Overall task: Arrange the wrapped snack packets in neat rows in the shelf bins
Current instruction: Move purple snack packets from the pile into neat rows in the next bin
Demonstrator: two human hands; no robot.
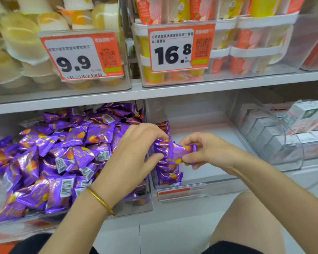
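The step looked like adding one purple packet (179, 153) to the row (170, 177) under the fingers. The right hand (207, 151) pinched its end; the left hand (136, 153) pinched the row steady. Next it likely needed tucking in straight.

The left price tag (81, 55), orange and white, hangs on the front of the clear bin (26, 90) at the left end of the upper shelf (154, 92) and reads "9.9", with a small "500g". The right price tag (180, 48), on the neighbouring bin (246, 76), reads "16.8" and "500g". The Chinese lines on both tags and the print on the purple packets (62, 153) are too blurred to read.
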